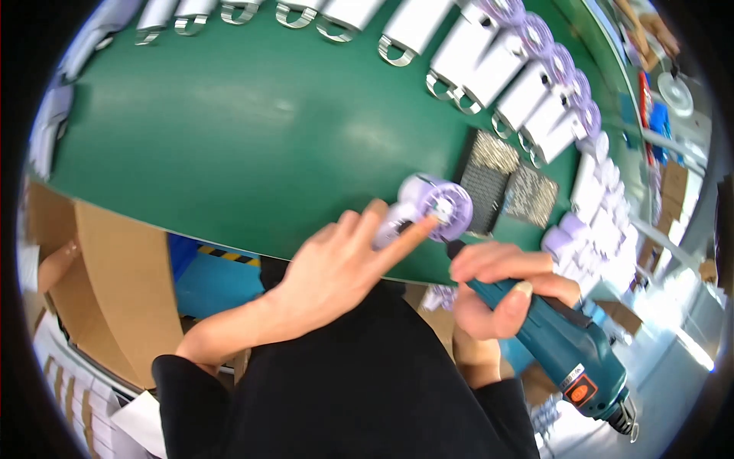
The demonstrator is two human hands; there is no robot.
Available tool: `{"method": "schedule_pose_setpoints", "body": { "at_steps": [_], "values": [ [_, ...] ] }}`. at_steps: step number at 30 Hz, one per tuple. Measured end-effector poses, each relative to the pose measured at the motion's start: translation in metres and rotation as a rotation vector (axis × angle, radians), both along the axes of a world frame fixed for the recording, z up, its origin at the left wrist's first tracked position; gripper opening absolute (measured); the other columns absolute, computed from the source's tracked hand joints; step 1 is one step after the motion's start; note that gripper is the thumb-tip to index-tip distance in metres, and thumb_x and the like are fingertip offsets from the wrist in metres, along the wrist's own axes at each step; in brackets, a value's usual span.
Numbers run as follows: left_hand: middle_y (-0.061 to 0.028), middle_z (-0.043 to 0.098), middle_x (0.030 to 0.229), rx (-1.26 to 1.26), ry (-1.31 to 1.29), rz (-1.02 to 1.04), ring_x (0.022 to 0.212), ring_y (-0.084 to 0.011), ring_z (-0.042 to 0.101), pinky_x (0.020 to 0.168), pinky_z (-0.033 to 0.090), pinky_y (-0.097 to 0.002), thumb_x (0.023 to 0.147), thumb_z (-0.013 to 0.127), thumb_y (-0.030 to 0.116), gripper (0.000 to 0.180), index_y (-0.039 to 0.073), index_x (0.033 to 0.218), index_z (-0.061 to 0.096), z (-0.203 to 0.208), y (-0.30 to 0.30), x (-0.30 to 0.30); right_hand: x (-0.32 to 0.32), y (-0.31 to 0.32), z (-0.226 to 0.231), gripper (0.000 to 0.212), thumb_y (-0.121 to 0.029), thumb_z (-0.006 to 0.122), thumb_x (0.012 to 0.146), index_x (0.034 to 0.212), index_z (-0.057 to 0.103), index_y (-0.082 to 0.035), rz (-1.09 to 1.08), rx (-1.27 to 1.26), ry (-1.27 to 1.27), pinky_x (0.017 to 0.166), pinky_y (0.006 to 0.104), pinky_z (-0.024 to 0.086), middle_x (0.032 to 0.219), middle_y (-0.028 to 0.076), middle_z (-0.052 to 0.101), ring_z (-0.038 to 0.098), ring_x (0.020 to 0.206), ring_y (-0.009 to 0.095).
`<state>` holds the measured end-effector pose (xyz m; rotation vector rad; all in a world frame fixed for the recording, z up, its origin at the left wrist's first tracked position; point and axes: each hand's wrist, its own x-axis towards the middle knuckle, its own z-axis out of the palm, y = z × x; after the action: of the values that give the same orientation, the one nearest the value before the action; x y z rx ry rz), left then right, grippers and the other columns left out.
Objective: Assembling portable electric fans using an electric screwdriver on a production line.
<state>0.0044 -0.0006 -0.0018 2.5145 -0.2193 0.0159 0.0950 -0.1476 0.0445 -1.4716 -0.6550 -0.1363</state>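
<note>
My left hand (pixel 332 260) grips a small purple and white part (pixel 413 187) at the near edge of the green table. Its thumb lies against the round, spoked purple end (pixel 449 210) of that part, which faces up and is slightly blurred. My right hand (pixel 501 287) is wrapped around a teal electric screwdriver (pixel 562 340). The dark tip of the tool (pixel 454 247) points at the lower rim of the spoked end; whether they touch I cannot tell. Just beyond stand a black tray of small metal screws (pixel 493 153) and a second screw tray (pixel 531 197).
White cylindrical units (pixel 417 30) with silver loops line the green table's (pixel 229 138) far side; several at right carry purple spoked ends (pixel 535 34). White and purple parts (pixel 604 222) are heaped at right. A cardboard box (pixel 126 283) stands at left. Another person's hand (pixel 657 34) shows at far right.
</note>
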Motion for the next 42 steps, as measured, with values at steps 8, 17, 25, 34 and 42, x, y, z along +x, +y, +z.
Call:
{"method": "schedule_pose_setpoints", "body": {
  "at_steps": [8, 17, 25, 34, 42],
  "values": [
    [-0.018, 0.056, 0.107, -0.024, -0.067, 0.091, 0.083, -0.0248, 0.057, 0.074, 0.053, -0.0314, 0.078, 0.06, 0.005, 0.08, 0.005, 0.153, 0.03, -0.008, 0.0, -0.016, -0.021, -0.01, 0.02, 0.032, -0.031, 0.054, 0.1, 0.11, 0.035, -0.007, -0.084, 0.086, -0.014, 0.047, 0.0394, 0.054, 0.074, 0.009, 0.05, 0.057, 0.05, 0.024],
    [-0.0212, 0.058, 0.123, 0.156, -0.26, 0.732, 0.103, -0.0376, 0.054, 0.09, 0.048, -0.0433, 0.083, 0.072, 0.009, 0.061, -0.005, 0.135, 0.043, -0.012, 0.142, -0.031, 0.007, -0.025, 0.025, 0.024, -0.023, 0.041, 0.1, 0.105, 0.035, 0.0, -0.294, 0.306, -0.1, 0.034, 0.0294, 0.04, 0.07, 0.009, 0.043, 0.042, 0.037, 0.018],
    [-0.0183, 0.058, 0.121, 0.283, -0.265, 0.819, 0.104, -0.0341, 0.052, 0.093, 0.045, -0.0404, 0.09, 0.066, 0.014, 0.053, -0.003, 0.136, 0.045, -0.014, 0.223, -0.044, 0.007, -0.014, 0.025, 0.02, -0.018, 0.048, 0.098, 0.109, 0.045, -0.001, -0.447, 0.328, -0.009, 0.039, 0.0268, 0.037, 0.07, 0.006, 0.044, 0.041, 0.042, 0.014],
    [-0.0213, 0.058, 0.114, 0.425, -0.605, 1.189, 0.108, -0.0376, 0.054, 0.095, 0.044, -0.0443, 0.087, 0.061, 0.006, 0.041, -0.003, 0.126, 0.052, -0.024, 0.343, -0.076, 0.002, 0.007, 0.043, 0.023, -0.02, 0.056, 0.095, 0.082, 0.047, -0.003, -0.511, 0.319, 0.041, 0.034, 0.0299, 0.037, 0.06, 0.007, 0.044, 0.039, 0.037, 0.018],
    [-0.0241, 0.054, 0.125, 0.688, -0.068, 1.32, 0.118, -0.0414, 0.052, 0.102, 0.042, -0.0494, 0.079, 0.067, 0.016, 0.058, 0.0, 0.133, 0.052, -0.034, 0.432, -0.131, 0.002, 0.008, 0.042, 0.017, -0.016, 0.058, 0.094, 0.095, 0.048, -0.002, -0.459, 0.382, 0.064, 0.034, 0.0306, 0.037, 0.062, 0.009, 0.047, 0.04, 0.037, 0.018]
  ]
}}
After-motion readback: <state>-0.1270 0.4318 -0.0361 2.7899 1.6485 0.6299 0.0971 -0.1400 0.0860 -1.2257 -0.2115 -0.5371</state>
